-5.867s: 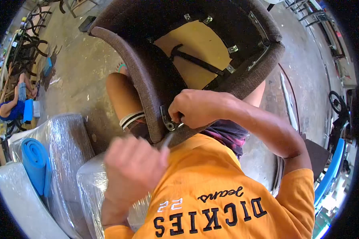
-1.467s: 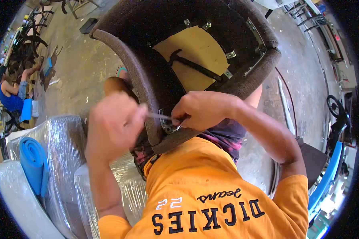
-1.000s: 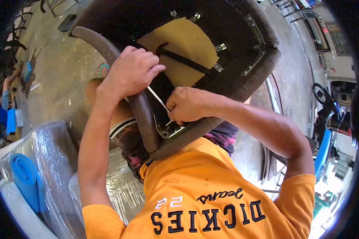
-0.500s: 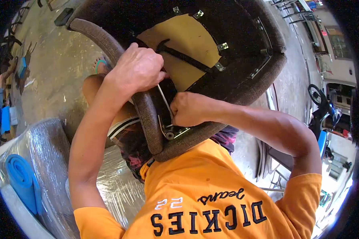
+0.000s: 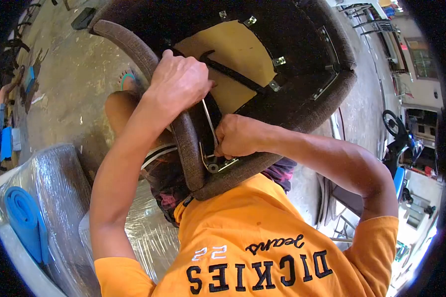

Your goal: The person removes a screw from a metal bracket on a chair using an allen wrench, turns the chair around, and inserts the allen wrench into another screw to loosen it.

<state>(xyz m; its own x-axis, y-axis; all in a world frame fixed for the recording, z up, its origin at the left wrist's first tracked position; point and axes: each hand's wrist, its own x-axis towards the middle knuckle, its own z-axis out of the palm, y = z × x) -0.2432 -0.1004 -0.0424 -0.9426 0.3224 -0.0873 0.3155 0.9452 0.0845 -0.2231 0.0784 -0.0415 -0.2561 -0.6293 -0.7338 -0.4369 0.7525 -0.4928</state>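
Observation:
My left hand point(image 5: 183, 81) is closed around the upper end of a thin metal rod point(image 5: 208, 115) inside the brown upholstered chair frame point(image 5: 183, 141). The fingers of my right hand point(image 5: 239, 136) are pinched at the rod's lower part, above a metal bracket with a round end point(image 5: 213, 167) at the frame's near corner. My fingers hide the rod's lower tip. A dark hammer-shaped tool point(image 5: 235, 75) lies across the tan panel point(image 5: 228, 42) inside the frame. Small metal clips point(image 5: 279, 61) line the panel's edge. The frame rests over my lap.
Plastic-wrapped furniture point(image 5: 59, 183) and a rolled blue foam sheet point(image 5: 22, 210) stand at the lower left. A dark block point(image 5: 83, 18) lies on the floor at the upper left. Part of another person point(image 5: 5, 96) shows at the left edge. A wheeled machine point(image 5: 396, 128) stands at the right.
Earlier my left hand was blurred, to the left of the frame; it is now over the frame's inside, gripping the rod. In the last half second both hands have shifted only slightly.

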